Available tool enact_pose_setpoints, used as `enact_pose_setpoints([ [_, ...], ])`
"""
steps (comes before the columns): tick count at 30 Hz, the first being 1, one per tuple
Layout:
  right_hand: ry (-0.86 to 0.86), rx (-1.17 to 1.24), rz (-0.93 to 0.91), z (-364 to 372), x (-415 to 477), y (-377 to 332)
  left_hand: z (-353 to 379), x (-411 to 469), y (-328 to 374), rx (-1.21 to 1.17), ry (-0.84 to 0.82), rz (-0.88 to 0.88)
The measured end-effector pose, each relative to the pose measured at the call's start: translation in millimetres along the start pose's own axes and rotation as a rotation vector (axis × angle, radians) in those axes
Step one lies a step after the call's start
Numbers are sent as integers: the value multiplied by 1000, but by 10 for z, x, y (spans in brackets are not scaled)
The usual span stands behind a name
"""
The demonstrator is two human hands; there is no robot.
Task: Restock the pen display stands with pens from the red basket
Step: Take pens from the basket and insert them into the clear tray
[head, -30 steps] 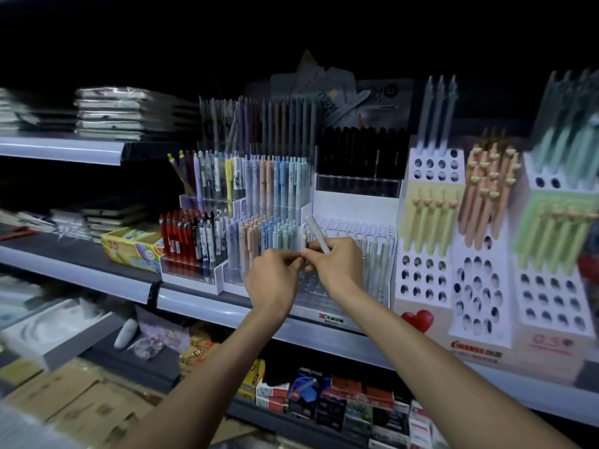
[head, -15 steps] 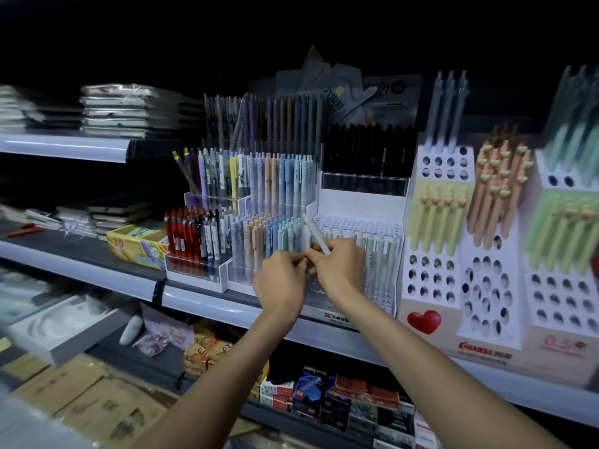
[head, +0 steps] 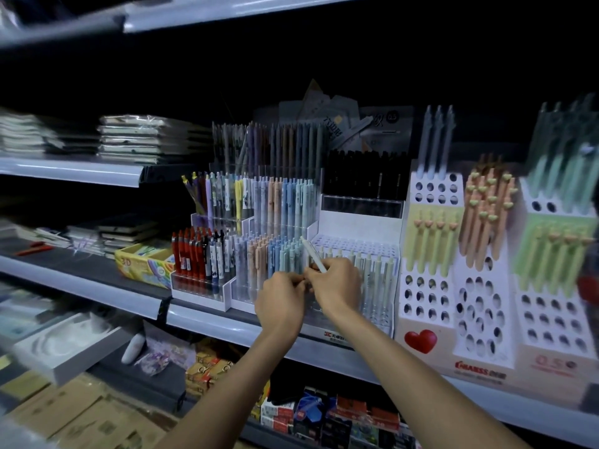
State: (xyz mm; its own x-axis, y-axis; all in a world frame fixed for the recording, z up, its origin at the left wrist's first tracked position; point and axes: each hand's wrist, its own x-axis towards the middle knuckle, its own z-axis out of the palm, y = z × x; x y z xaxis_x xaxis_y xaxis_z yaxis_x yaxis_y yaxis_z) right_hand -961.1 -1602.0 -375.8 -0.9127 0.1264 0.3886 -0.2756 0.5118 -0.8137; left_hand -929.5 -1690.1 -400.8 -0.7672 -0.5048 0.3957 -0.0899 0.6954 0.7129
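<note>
My right hand point(head: 335, 286) grips a white pen point(head: 312, 254) that sticks up and to the left above its knuckles. My left hand point(head: 282, 298) meets it fingertip to fingertip, pinching at the pen's lower end. Both hands hover in front of a clear tiered pen stand point(head: 356, 247) with a white grid of holes, its front row holding several pale pens. To the left stand tiers of pastel pens point(head: 278, 202) and red and black pens point(head: 194, 254). The red basket is not in view.
White cardboard stands point(head: 431, 306) with round holes and green, peach and yellow pens fill the shelf's right side. A yellow box point(head: 142, 262) and stacked notebooks lie to the left. Below the shelf edge point(head: 227, 322) are small boxes, a white tray and cardboard cartons.
Both hands have stayed together on the white pen in front of the grid stand. The view has drifted slightly; the hands show no clear move.
</note>
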Motion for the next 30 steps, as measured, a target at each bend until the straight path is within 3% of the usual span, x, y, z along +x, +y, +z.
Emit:
enact_pose_setpoints([
  [8,-18,-70,-24,-223,-98,-32,-273,-84,-14,-13,-7,-9],
  [15,-76,-69,-36,-583,-224,-97,-529,-155,81,-186,-140,17],
  [21,-140,4,-40,-721,-283,-80,-691,-258,271,-443,-254,42],
  [30,-167,161,-89,-817,-413,12,-613,-527,273,-476,-369,65],
])
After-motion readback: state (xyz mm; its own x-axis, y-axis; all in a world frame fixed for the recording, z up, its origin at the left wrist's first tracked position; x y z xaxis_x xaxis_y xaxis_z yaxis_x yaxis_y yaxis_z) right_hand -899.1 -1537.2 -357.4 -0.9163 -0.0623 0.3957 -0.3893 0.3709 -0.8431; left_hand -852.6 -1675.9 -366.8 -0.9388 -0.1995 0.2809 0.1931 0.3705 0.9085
